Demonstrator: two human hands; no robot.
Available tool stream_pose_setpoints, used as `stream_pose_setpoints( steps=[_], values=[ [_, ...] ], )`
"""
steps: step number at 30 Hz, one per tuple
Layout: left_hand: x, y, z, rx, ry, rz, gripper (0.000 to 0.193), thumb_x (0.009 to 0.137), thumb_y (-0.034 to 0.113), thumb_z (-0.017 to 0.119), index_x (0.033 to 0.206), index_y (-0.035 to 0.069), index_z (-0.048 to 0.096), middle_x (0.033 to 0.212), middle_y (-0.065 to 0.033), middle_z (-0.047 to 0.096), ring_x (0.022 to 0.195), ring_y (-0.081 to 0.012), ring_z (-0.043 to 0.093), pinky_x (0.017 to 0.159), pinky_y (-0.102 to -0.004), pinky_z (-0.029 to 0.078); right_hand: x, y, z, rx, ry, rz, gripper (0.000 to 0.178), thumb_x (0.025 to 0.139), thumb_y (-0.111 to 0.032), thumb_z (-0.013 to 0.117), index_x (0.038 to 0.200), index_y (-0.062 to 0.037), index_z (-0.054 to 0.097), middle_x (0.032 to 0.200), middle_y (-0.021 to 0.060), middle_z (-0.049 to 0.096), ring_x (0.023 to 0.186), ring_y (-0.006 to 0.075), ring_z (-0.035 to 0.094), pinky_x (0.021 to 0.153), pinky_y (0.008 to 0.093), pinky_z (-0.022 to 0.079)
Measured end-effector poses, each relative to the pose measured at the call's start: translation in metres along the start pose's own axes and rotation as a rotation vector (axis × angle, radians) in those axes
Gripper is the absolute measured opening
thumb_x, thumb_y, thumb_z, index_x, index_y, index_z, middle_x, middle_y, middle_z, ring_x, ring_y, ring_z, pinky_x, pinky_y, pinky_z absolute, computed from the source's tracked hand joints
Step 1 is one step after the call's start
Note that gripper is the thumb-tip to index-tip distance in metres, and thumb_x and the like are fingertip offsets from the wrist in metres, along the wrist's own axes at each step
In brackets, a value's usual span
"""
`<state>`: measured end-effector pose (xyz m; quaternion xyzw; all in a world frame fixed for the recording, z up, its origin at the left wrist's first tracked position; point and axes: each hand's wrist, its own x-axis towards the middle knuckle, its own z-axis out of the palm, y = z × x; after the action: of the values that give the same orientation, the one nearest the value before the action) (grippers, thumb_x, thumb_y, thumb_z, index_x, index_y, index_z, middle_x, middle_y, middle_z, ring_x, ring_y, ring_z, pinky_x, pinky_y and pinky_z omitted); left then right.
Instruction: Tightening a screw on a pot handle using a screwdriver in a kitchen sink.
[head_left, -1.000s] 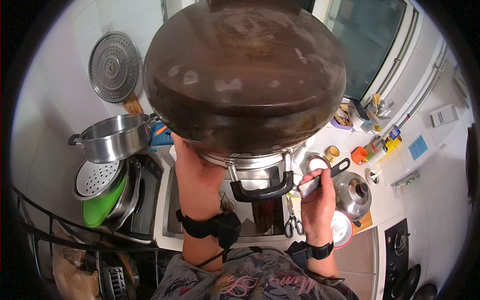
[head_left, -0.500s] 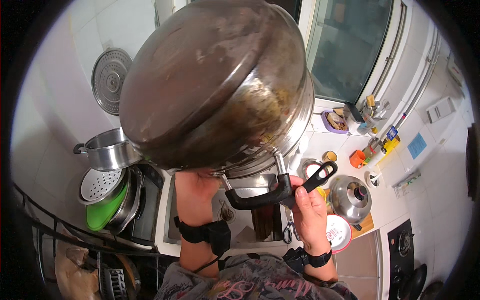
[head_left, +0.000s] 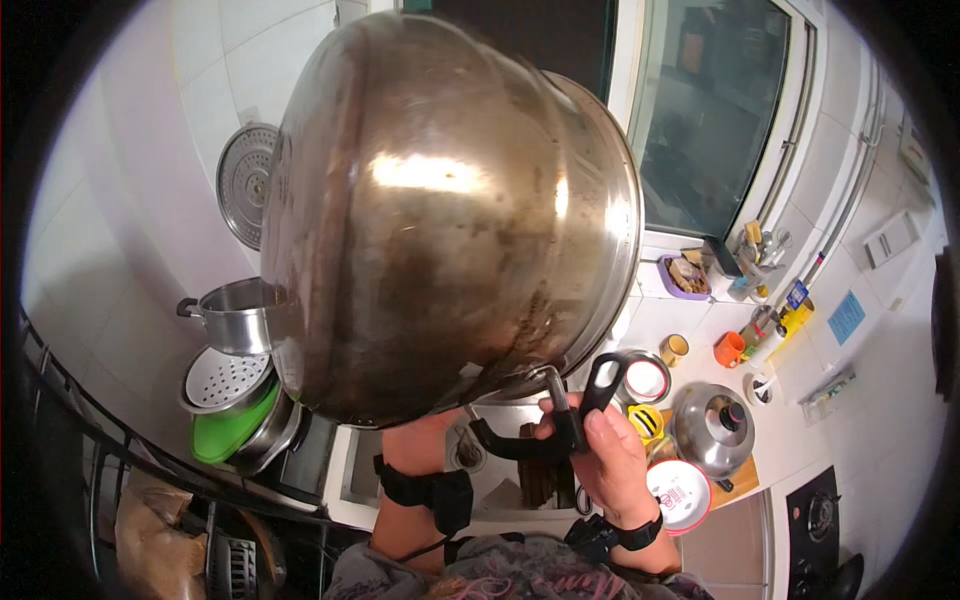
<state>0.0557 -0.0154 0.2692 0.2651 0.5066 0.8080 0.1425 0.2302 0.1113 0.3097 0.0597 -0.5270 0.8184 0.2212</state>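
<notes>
A large, stained steel pot (head_left: 430,230) is held up over the sink, tilted on its side with its rim toward the right. My right hand (head_left: 615,460) is closed around the pot's black side handle (head_left: 520,446). The same hand pinches a black handle with a looped end (head_left: 591,405), which sticks up past the thumb; what it belongs to cannot be made out. My left hand (head_left: 425,440) reaches up behind the pot's lower side, so its fingers are hidden.
Below is the sink (head_left: 350,470). On the left are a smaller pot (head_left: 235,325), a white colander (head_left: 225,380) and a green lid (head_left: 230,425). At right stand a domed lidded pan (head_left: 700,420), a white bowl (head_left: 680,495) and an orange mug (head_left: 729,348).
The pot has turned, showing more of its side wall and less of its base. The black looped handle has swung more upright in my right hand.
</notes>
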Motion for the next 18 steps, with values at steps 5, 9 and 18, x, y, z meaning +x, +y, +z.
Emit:
stream_pose_setpoints(
  steps=[5, 9, 18],
  values=[
    [-0.015, -0.004, 0.008, 0.369, -0.036, 0.124, 0.036, 0.083, 0.014, 0.061, 0.119, 0.009, 0.061, 0.120, -0.0096, 0.061, 0.112, -0.0262, 0.056, 0.096, -0.0384, 0.044, 0.000, -0.005, -0.001, -0.135, -0.121, -0.002, 0.033, 0.096, -0.015, 0.043, 0.123, 0.0010, 0.051, 0.106, 0.0059, 0.062, 0.097, 0.0129, 0.057, 0.089, 0.0280, 0.043],
    [-0.028, 0.000, 0.030, 0.308, -0.132, 0.153, 0.030, 0.088, 0.020, 0.054, 0.114, 0.005, 0.058, 0.114, -0.0117, 0.061, 0.105, -0.0287, 0.058, 0.091, -0.0407, 0.047, -0.003, -0.019, 0.008, -0.171, -0.151, 0.156, 0.027, 0.093, -0.014, 0.052, 0.116, -0.0011, 0.056, 0.102, 0.0035, 0.062, 0.089, 0.0094, 0.054, 0.078, 0.0242, 0.043],
    [-0.046, -0.026, 0.010, 0.598, -0.253, 0.142, 0.033, 0.082, 0.019, 0.064, 0.111, 0.005, 0.058, 0.109, -0.0093, 0.062, 0.102, -0.0234, 0.058, 0.090, -0.0339, 0.044, 0.002, -0.017, 0.020, -0.197, -0.267, 0.260, 0.058, 0.079, -0.058, 0.065, 0.097, -0.0030, 0.060, 0.090, 0.0055, 0.063, 0.082, 0.0119, 0.060, 0.061, 0.0217, 0.043]
  ],
)
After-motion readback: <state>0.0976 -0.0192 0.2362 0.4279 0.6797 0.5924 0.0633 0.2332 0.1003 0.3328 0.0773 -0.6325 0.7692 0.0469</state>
